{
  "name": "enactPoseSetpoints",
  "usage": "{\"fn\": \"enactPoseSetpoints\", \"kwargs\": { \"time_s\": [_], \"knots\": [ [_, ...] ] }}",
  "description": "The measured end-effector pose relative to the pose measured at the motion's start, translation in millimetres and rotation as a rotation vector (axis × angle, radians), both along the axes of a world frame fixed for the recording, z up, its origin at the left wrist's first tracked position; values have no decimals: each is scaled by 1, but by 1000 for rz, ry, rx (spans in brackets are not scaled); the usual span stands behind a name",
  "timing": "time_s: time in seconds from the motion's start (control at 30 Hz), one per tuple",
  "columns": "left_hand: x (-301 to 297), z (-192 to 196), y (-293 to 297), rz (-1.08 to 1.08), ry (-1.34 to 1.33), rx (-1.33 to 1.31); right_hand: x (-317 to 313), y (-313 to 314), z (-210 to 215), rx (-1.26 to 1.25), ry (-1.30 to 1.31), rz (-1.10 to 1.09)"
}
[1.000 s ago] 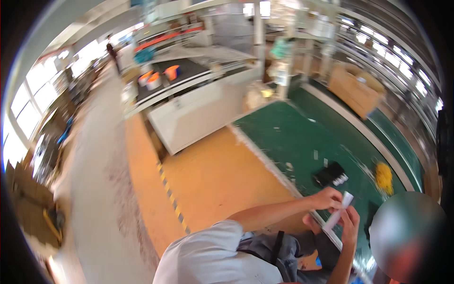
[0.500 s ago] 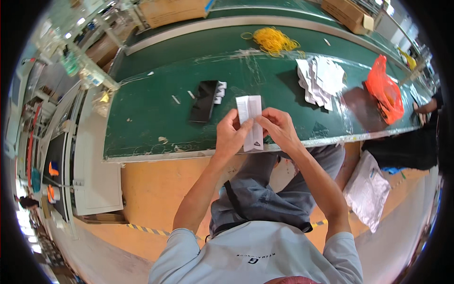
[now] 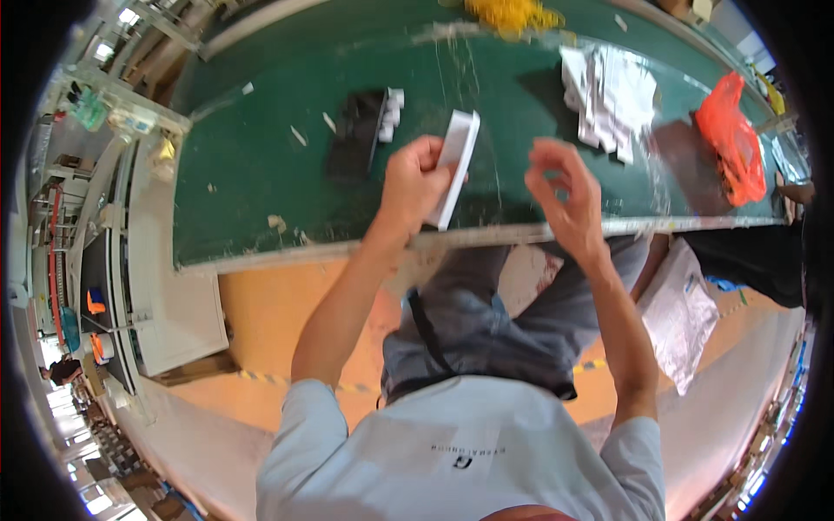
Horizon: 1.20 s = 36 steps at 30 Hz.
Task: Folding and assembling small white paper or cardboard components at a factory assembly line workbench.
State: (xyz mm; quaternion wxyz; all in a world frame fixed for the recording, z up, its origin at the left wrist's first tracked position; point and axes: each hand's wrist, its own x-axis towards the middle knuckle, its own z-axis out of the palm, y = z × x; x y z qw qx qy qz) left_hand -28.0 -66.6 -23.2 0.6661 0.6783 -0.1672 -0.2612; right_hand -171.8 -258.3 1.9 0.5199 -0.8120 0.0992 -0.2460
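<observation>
White flat packet [image 3: 455, 165]: held upright in the left hand [image 3: 415, 184], above the near edge of the green counter [image 3: 252, 187]. Pinched along its left long edge between thumb and fingers; upper end free and tilted a little to the right. Thin, rectangular, stiff-looking, plain white with a slightly raised rim; contents not discernible

Handling note, as a judgement: best kept pinched low and firm on one long edge so the free end stays steady; second hand to be brought to the opposite edge squarely, fingertips only, to avoid creasing the thin body. Work to be kept over the counter, not past its edge, so that a slip lands on the surface and not on the floor

Right hand [image 3: 566, 193]: released, holding nothing, fingers spread and half curled, just beside the packet but apart from it

Beyond the hands, on the counter: black flat item [image 3: 356, 130] with small white pieces [image 3: 391, 111] touching its right side. Farther right, loose heap of white packets [image 3: 612, 95]. Orange plastic bag [image 3: 732, 139] near the right end. Yellow tangle of string-like material [image 3: 512, 12] at the far edge. Scattered white scraps [image 3: 299, 135] on the green surface

Below the counter edge: grey-white bag [image 3: 678, 306] beside the person's right leg; orange floor [image 3: 269, 317]
</observation>
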Motion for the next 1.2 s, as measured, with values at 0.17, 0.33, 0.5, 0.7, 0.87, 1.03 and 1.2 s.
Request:
{"fn": "enactPoseSetpoints", "kwargs": {
  "time_s": [0.17,0.33,0.5,0.7,0.87,1.03,1.2],
  "knots": [
    [-20,4,-4,150,-656,233,-6,16,5,234,182,33],
    [-39,9,-17,163,-752,158,19,33,-18,390,74,22],
    [-35,7,-19,62,-3,-270,24,31,-31,692,-249,61],
    [-42,2,-23,89,63,-290,21,20,-25,177,-8,-19],
    [-48,-5,-24,62,-250,-127,19,27,-16,236,-50,-6],
    [-56,-3,-26,70,-254,-184,24,21,-28,311,-52,1],
    [-57,12,-21,153,-941,79,25,20,-23,634,7,-68]
  ]
}}
